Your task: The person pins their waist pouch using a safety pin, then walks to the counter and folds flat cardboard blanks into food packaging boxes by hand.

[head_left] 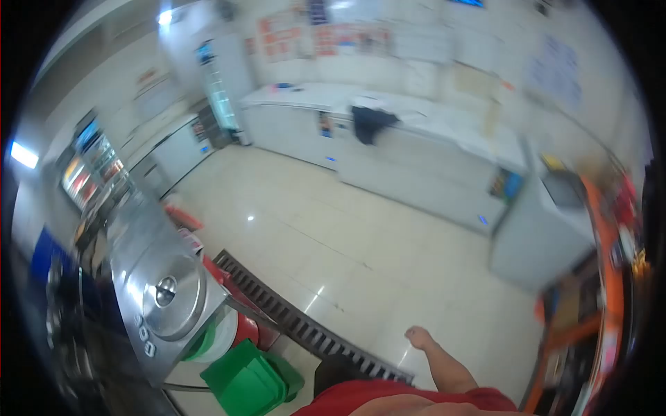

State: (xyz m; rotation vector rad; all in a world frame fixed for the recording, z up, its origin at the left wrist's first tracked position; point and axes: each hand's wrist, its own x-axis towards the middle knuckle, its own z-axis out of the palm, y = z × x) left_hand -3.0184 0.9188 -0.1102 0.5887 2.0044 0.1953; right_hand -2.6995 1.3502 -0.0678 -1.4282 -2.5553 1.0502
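Note:
My right hand (418,338) hangs over the tiled floor at the lower right, at the end of a bare forearm. Its fingers look curled in, and nothing shows in them. It touches nothing and is nearest to the metal floor grate (305,331). My left hand is out of view. Red clothing (368,396) on my body shows along the bottom edge. To the left, a round steel lid (182,305) with a handle sits on a steel counter (130,239). Below the counter's end stands a green bin (243,378).
White chest freezers (409,170) line the far wall, with a dark cloth (371,123) draped over one. An orange-edged shelf unit (596,277) stands at the right. Lit drinks fridges (90,163) are at the left. Pale floor tiles (305,208) lie between.

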